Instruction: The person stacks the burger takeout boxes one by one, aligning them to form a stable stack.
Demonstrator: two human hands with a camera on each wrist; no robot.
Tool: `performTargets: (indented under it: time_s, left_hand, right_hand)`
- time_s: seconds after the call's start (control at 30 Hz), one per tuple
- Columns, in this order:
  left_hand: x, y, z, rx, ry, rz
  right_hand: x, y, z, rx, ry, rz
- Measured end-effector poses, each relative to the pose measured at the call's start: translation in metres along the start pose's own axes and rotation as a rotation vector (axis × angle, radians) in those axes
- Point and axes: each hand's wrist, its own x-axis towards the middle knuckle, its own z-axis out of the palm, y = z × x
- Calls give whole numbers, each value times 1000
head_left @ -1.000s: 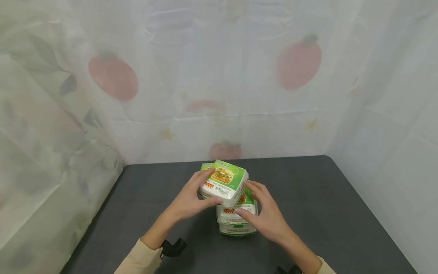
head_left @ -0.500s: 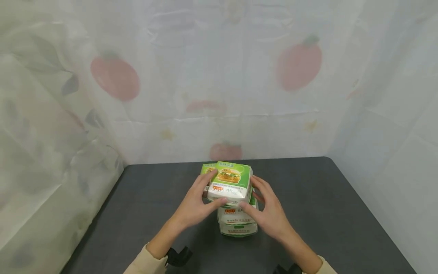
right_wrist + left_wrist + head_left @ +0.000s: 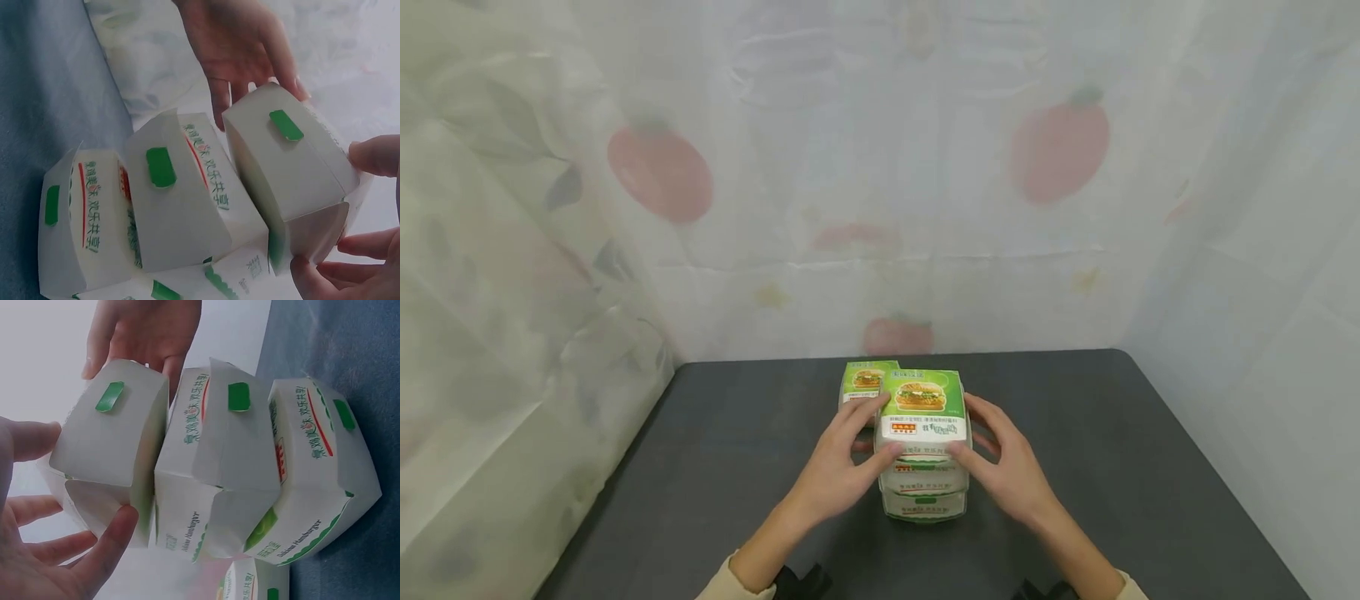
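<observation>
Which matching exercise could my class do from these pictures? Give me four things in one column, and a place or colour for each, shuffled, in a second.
Things:
1. the top box of the stack
2. the middle box
3. the separate box
4. the table

Places and colours:
A. dark grey
B. behind the stack, toward the person's left
C. between the left hand and the right hand
D. in the stack, with one box above it and one below

Right pairs: 1-C, 2-D, 3-B, 4-A
</observation>
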Motion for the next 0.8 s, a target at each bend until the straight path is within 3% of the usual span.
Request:
performTargets:
  time_s: [0.37,0.6,0.8]
  left_hand:
    - [-3,-4,2,22,22,42]
    - [-5,-12,-13,52,48,81]
    - [0,-32,-25,105,115,68]
  right_hand:
    - [-2,4,-3,-19,-4,-21]
    - [-4,3,0,-14,19,-25]
    - [-3,1,1,-16,26,-37]
